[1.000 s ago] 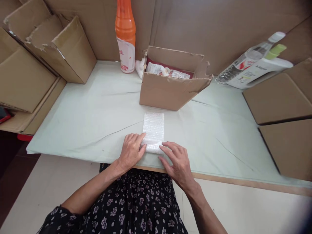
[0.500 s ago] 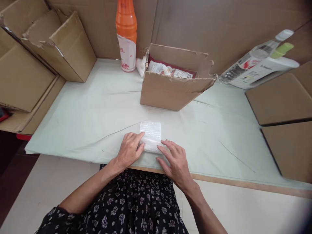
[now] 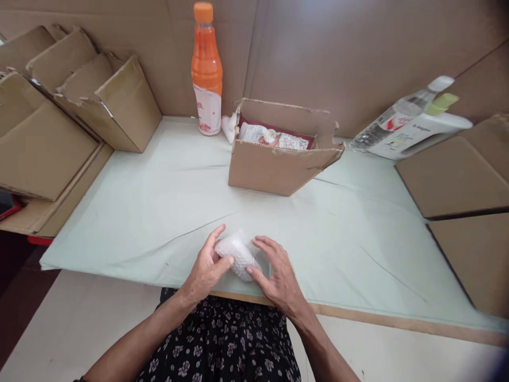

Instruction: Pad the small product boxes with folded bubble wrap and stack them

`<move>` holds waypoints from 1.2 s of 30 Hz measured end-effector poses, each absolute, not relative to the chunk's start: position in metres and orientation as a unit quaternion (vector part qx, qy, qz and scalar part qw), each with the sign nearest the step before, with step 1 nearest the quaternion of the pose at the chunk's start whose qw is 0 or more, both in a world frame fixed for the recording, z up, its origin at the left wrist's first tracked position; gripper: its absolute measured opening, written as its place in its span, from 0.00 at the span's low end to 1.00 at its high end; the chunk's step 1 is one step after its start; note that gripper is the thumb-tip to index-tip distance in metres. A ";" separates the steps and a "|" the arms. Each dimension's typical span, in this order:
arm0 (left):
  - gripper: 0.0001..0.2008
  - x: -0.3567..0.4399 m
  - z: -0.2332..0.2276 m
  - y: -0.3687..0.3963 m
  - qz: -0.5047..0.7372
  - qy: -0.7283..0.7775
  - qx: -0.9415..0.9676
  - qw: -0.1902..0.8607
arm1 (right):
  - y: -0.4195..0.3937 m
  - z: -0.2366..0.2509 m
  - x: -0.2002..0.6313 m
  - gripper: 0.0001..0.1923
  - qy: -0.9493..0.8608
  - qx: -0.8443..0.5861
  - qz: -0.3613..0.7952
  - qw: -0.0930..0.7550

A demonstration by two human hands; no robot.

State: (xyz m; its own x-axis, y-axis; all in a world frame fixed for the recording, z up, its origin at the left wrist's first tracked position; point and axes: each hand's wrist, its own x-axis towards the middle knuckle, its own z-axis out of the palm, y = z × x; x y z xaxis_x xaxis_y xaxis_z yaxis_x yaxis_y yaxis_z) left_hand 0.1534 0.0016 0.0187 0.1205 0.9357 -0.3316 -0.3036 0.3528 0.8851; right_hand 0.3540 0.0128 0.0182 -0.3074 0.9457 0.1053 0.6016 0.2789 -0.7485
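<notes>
A small bundle of white bubble wrap [image 3: 237, 256] lies rolled up near the front edge of the table, between both hands. My left hand [image 3: 207, 266] grips its left end with thumb and fingers. My right hand [image 3: 275, 272] presses on its right side with fingers spread over it. What the wrap encloses is hidden. The table is covered with a pale green cloth [image 3: 159, 201].
An open cardboard box [image 3: 278, 159] with wrapped items stands behind the hands. An orange bottle [image 3: 206, 70] stands at the back. Folded cartons [image 3: 59, 116] lean at the left, flat cardboard [image 3: 457, 175] and two lying bottles [image 3: 409, 127] sit at the right.
The bubble wrap strip, flat and long a second ago, has been rolled toward me into a small bundle. Both hands have closed around it.
</notes>
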 end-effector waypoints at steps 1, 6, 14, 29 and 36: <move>0.42 0.156 0.019 0.003 0.453 0.475 0.351 0.668 | 0.014 0.020 0.357 0.29 -0.742 -0.525 0.309 0.281; 0.36 0.159 0.015 0.011 0.435 0.478 0.463 0.607 | 0.036 0.043 0.376 0.11 -0.768 -0.460 0.372 0.246; 0.19 0.149 0.006 0.036 0.425 0.521 0.599 0.435 | 0.158 0.180 0.411 0.02 -0.762 -0.474 -0.074 0.434; 0.12 0.162 -0.010 0.049 0.432 0.457 0.692 0.354 | 0.310 0.173 0.370 0.11 -0.885 -0.421 0.157 -0.121; 0.14 0.128 0.024 0.073 0.412 0.544 0.618 0.391 | 0.235 0.192 0.456 0.12 -0.737 -0.572 0.056 0.356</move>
State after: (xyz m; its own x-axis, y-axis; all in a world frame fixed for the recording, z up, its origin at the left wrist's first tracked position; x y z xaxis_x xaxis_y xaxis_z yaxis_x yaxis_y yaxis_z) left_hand 0.1275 0.0730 0.0244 0.0702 0.9940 0.0840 0.3502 -0.1034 0.9309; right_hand 0.4562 0.2351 0.1917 -0.0925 0.8828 0.4605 0.8029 0.3396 -0.4899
